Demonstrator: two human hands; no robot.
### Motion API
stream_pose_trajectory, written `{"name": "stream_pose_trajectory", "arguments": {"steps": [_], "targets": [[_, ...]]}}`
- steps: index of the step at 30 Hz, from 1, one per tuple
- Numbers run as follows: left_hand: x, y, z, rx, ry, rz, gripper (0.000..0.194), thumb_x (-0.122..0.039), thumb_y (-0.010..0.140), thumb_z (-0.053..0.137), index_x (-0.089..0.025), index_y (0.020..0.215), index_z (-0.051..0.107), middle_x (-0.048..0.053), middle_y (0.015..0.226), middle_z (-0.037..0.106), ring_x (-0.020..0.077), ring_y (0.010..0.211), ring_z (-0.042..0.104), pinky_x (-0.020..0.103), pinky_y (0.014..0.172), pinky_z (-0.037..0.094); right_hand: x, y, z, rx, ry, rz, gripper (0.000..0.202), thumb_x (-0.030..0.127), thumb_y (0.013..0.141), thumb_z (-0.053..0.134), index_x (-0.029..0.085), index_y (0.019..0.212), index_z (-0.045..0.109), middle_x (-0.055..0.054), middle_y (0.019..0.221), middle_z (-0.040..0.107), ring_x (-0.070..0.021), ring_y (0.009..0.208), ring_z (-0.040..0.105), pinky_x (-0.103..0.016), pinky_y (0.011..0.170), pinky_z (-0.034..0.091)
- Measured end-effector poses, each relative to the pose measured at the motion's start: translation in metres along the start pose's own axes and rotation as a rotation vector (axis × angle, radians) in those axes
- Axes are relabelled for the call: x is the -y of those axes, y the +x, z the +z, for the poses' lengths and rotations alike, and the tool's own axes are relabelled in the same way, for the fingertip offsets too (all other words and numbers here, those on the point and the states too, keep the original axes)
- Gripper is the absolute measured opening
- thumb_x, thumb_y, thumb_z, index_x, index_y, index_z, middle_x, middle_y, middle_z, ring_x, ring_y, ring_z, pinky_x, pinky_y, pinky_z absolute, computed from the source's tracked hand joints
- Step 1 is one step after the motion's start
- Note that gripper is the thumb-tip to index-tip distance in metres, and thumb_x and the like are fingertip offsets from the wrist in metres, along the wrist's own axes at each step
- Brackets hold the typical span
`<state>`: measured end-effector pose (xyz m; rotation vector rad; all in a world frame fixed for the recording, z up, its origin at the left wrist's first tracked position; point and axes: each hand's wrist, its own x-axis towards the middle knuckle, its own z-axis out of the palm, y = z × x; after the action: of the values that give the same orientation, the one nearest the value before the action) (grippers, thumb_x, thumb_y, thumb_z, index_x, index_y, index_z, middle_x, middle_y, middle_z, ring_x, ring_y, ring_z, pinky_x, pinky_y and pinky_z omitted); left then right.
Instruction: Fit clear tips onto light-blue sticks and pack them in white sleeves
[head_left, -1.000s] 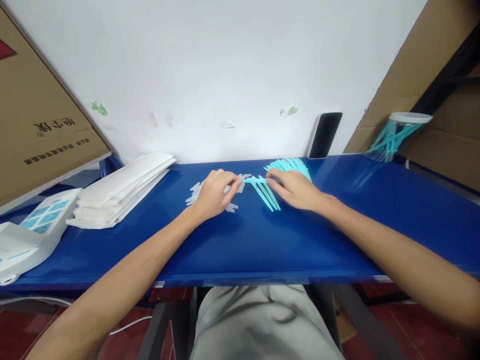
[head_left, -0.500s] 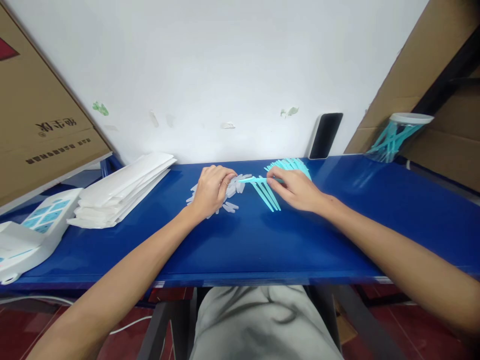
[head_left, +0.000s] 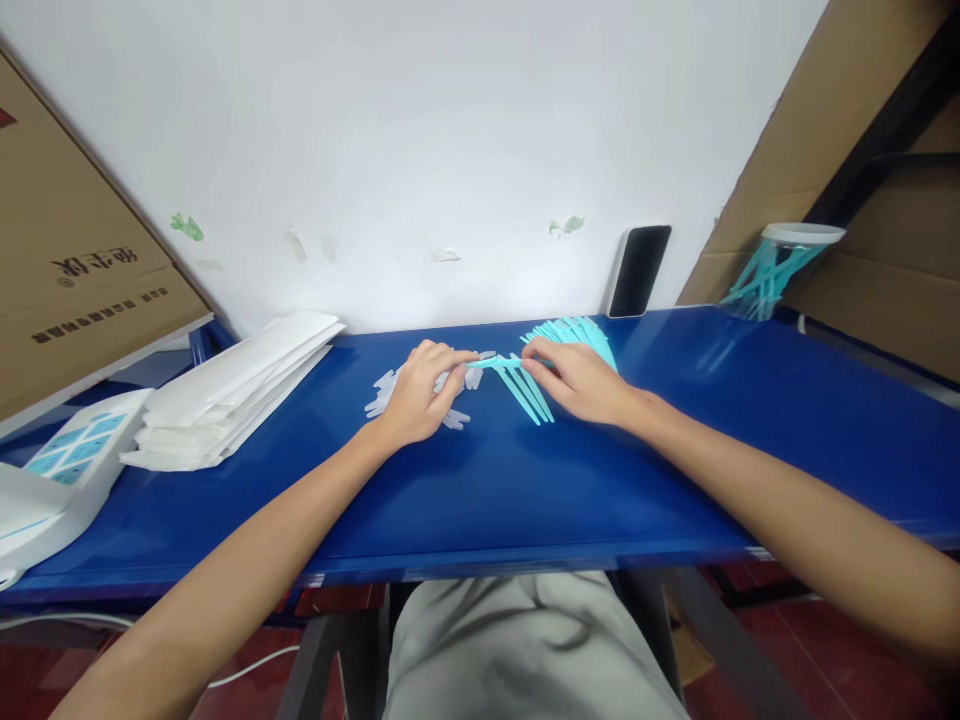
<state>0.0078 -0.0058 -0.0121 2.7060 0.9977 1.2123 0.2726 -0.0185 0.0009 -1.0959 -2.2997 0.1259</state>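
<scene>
Between both hands lies a turquoise eyebrow razor (head_left: 489, 363), held level just above the table. My right hand (head_left: 579, 380) pinches its handle between thumb and fingers. At its left end, my left hand (head_left: 421, 393) closes thumb and index finger on the head; whether a cap is between them is hidden. Small translucent plastic caps (head_left: 381, 395) are scattered under and around my left hand. Below the held razor, several turquoise razors (head_left: 531, 395) lie side by side, slanting toward me. A fanned pile of turquoise razors (head_left: 581, 332) sits behind my right hand.
White paper bags (head_left: 232, 390) are stacked on the blue table (head_left: 487, 510) at left, beside a white device (head_left: 90, 470) and a cardboard box (head_left: 82, 260). A phone (head_left: 640, 272) leans against the wall. At far right stands a white-lidded clear jar (head_left: 761, 285) with turquoise sticks.
My left thumb and index finger have closed on the razor's left end, and the index finger now reaches out straighter. The whole view has shifted slightly; my right hand keeps its hold.
</scene>
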Motion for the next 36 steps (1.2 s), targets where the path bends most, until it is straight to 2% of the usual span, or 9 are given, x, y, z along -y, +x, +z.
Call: {"name": "stream_pose_trajectory", "arguments": {"steps": [5, 8, 11, 13, 15, 21, 31, 36], "targets": [[0.003, -0.001, 0.001, 0.015, -0.036, -0.011, 0.037, -0.03, 0.106, 0.038, -0.023, 0.131, 0.064, 0.005, 0.094, 0.068, 0.0202, 0.09, 0.059, 0.037, 0.086, 0.047, -0.001, 0.0, -0.001, -0.019, -0.013, 0.022, 0.028, 0.04, 0.104, 0.037, 0.021, 0.1, 0.058, -0.003, 0.076, 0.064, -0.0194, 0.066, 0.055, -0.03, 0.066, 0.036], [0.001, 0.0, 0.003, -0.022, -0.148, -0.132, 0.035, -0.036, 0.103, 0.049, -0.022, 0.132, 0.062, 0.004, 0.097, 0.074, 0.0201, 0.09, 0.066, 0.037, 0.09, 0.048, -0.001, 0.0, -0.001, -0.021, -0.038, 0.011, 0.028, 0.039, 0.104, 0.037, 0.02, 0.101, 0.058, -0.004, 0.079, 0.065, -0.0192, 0.067, 0.056, -0.03, 0.065, 0.036], [-0.002, 0.002, 0.004, -0.09, -0.314, -0.307, 0.032, -0.044, 0.093, 0.067, -0.018, 0.111, 0.07, 0.005, 0.093, 0.077, 0.0211, 0.089, 0.072, 0.033, 0.086, 0.053, -0.001, 0.0, -0.003, -0.013, -0.092, -0.01, 0.027, 0.038, 0.103, 0.038, 0.02, 0.102, 0.059, -0.004, 0.08, 0.066, -0.0195, 0.068, 0.057, -0.03, 0.065, 0.036], [-0.003, 0.004, 0.004, -0.115, -0.383, -0.364, 0.03, -0.045, 0.086, 0.075, -0.017, 0.094, 0.073, 0.006, 0.09, 0.077, 0.0214, 0.087, 0.073, 0.03, 0.081, 0.055, -0.001, 0.0, -0.005, -0.009, -0.121, -0.022, 0.028, 0.038, 0.103, 0.039, 0.02, 0.103, 0.06, -0.004, 0.08, 0.067, -0.0194, 0.068, 0.057, -0.03, 0.065, 0.036], [-0.002, 0.005, 0.004, -0.112, -0.415, -0.361, 0.029, -0.044, 0.083, 0.078, -0.016, 0.088, 0.074, 0.006, 0.089, 0.077, 0.0203, 0.083, 0.073, 0.029, 0.078, 0.056, -0.002, 0.0, -0.006, -0.007, -0.136, -0.031, 0.028, 0.038, 0.104, 0.038, 0.02, 0.103, 0.06, -0.004, 0.08, 0.067, -0.0192, 0.067, 0.057, -0.03, 0.064, 0.035], [-0.002, 0.002, 0.006, -0.042, -0.411, -0.284, 0.023, -0.039, 0.086, 0.075, -0.017, 0.09, 0.077, 0.004, 0.083, 0.077, 0.0174, 0.074, 0.07, 0.028, 0.073, 0.057, 0.002, -0.002, -0.003, 0.038, -0.195, -0.094, 0.028, 0.036, 0.104, 0.037, 0.019, 0.105, 0.06, -0.007, 0.09, 0.071, -0.0201, 0.072, 0.06, -0.031, 0.064, 0.034], [-0.004, 0.001, 0.004, -0.027, -0.352, -0.219, 0.024, -0.04, 0.088, 0.072, -0.018, 0.091, 0.078, 0.005, 0.085, 0.077, 0.0173, 0.074, 0.069, 0.028, 0.071, 0.055, 0.013, -0.003, -0.003, 0.081, -0.264, -0.114, 0.031, 0.032, 0.105, 0.034, 0.017, 0.104, 0.061, -0.007, 0.089, 0.07, -0.0187, 0.069, 0.058, -0.03, 0.06, 0.031], [0.003, 0.004, -0.001, -0.02, -0.166, -0.191, 0.027, -0.04, 0.094, 0.061, -0.019, 0.104, 0.075, 0.005, 0.096, 0.077, 0.0177, 0.082, 0.068, 0.03, 0.077, 0.051, 0.015, -0.001, -0.002, 0.013, -0.328, -0.07, 0.034, 0.032, 0.106, 0.033, 0.017, 0.102, 0.063, -0.011, 0.098, 0.067, -0.0211, 0.079, 0.059, -0.032, 0.065, 0.036]]}}
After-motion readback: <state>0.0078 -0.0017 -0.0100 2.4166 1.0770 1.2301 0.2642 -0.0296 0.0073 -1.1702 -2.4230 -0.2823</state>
